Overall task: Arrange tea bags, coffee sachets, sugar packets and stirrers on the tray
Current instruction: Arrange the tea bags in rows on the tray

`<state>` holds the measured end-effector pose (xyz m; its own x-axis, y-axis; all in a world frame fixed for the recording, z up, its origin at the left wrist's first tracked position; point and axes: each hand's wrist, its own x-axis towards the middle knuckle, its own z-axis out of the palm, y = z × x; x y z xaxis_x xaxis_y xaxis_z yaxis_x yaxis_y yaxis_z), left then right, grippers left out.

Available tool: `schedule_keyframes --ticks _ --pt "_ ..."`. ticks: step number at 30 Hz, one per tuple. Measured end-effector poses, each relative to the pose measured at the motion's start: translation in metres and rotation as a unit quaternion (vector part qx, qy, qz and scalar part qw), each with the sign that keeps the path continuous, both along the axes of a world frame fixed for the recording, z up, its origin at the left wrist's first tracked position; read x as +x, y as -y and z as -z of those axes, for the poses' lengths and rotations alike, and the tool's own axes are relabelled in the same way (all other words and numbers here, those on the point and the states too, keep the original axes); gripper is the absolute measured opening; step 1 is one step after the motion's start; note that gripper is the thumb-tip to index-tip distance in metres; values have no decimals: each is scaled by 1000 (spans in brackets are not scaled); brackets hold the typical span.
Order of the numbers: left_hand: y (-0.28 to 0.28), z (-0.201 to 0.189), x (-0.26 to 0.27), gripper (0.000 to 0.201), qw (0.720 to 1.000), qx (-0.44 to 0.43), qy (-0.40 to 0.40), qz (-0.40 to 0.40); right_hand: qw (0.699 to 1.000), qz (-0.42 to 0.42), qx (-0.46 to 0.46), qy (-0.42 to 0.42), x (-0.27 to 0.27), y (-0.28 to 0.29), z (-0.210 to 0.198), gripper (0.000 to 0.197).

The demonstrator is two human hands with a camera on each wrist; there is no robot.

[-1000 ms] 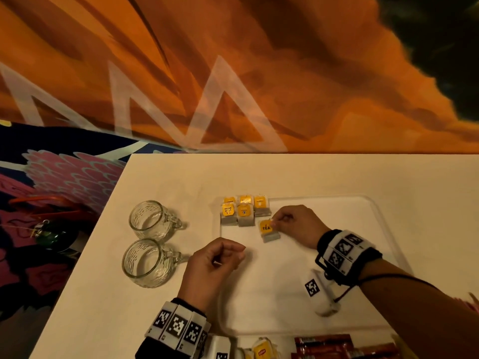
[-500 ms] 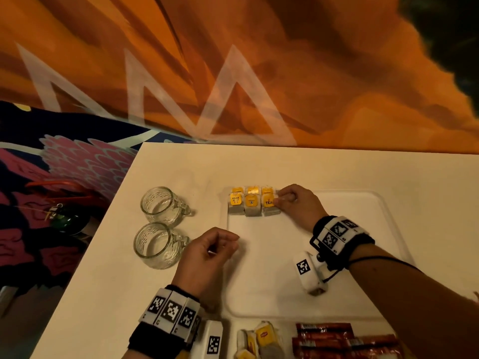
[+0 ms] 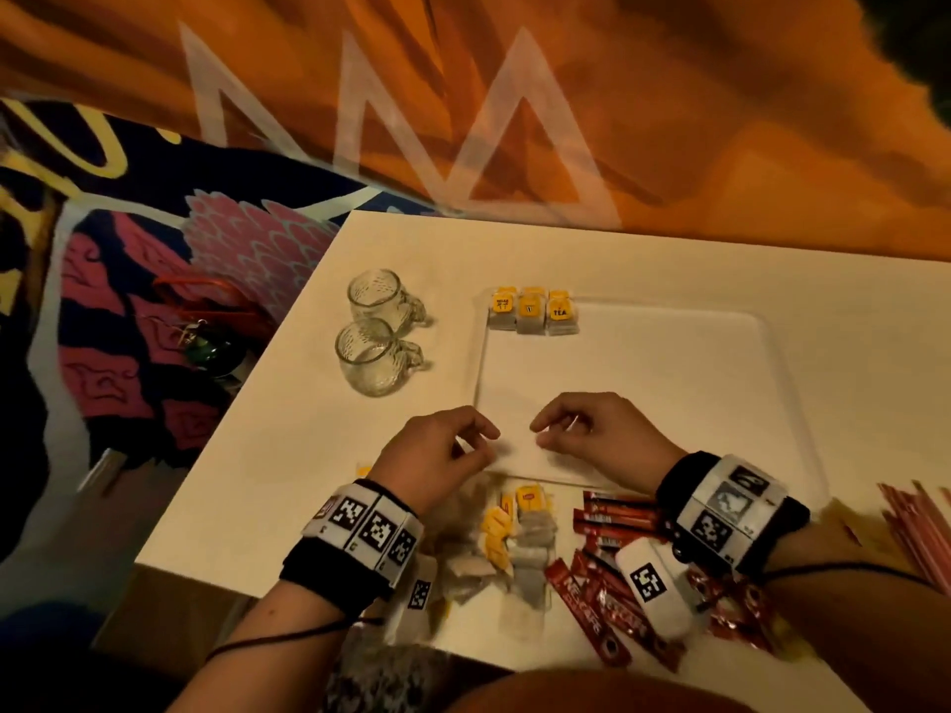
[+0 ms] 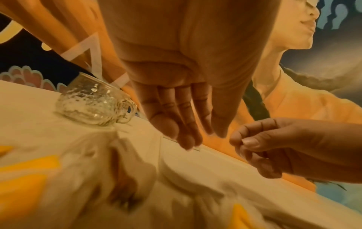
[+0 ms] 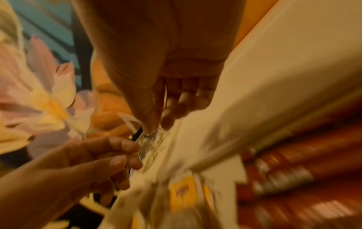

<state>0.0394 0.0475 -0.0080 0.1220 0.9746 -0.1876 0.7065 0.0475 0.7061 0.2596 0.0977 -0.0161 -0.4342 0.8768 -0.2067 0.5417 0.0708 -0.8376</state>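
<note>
A white tray (image 3: 720, 403) lies on the table. Three yellow-tagged tea bags (image 3: 532, 312) stand in a row at its far left corner. My left hand (image 3: 476, 442) and right hand (image 3: 545, 434) hover side by side over the tray's near left corner. Both have loosely curled fingers and hold nothing. In the left wrist view the left hand's fingers (image 4: 186, 136) reach fairly straight toward the tray rim, with the right hand (image 4: 246, 142) beside them. Loose tea bags (image 3: 514, 532), red coffee sachets (image 3: 612, 514) and red-striped stirrers (image 3: 911, 527) lie along the table's near edge.
Two empty glass mugs (image 3: 383, 303) (image 3: 373, 360) stand left of the tray. The table's left edge (image 3: 247, 393) drops to a patterned floor. An orange painted wall rises behind the table. Most of the tray's surface is bare.
My right hand left the third tea bag in the row and drew back to the tray's near left corner, beside the left hand. The view tilted down, showing the supplies at the near edge.
</note>
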Motion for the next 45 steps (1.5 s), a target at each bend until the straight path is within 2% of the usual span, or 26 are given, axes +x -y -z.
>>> schedule_keyframes --ticks 3,5,8,11,14,17,21,24,26,30,34,38,41,45 --pt "22 8 4 19 998 -33 -57 -10 993 -90 -3 70 0 23 5 12" --pt "35 14 6 29 994 -64 -81 -19 983 -139 2 121 -1 32 9 23" --pt "43 21 13 55 990 -97 -101 -33 961 -176 42 210 -7 39 9 46" --pt "43 29 23 70 985 -100 -137 -37 947 -182 75 254 -11 42 10 57" --pt "40 35 33 63 981 -102 -149 -64 944 -162 74 278 -12 44 11 58" --pt "38 38 37 51 982 -107 -130 -85 953 -132 44 269 -6 44 9 56" --pt "34 42 34 38 986 -105 -73 -105 973 -55 23 224 2 46 12 29" --pt "32 43 31 40 987 -114 -51 -100 962 -23 52 267 0 48 14 28" --pt "31 43 30 39 988 -111 -48 -93 953 -25 76 292 -4 51 16 33" --pt "30 45 29 26 991 -96 -75 -65 951 -40 93 293 -13 54 21 33" --pt "32 47 28 19 994 -83 -35 -54 955 -47 91 279 -10 52 18 33" --pt "33 45 28 17 997 -78 -5 -25 959 -94 87 253 -9 51 16 41" --pt "31 44 28 14 996 -81 8 -21 953 -116 72 269 -11 46 16 34" --pt "30 39 28 14 995 -85 51 -7 966 -99 37 237 -8 40 17 24"
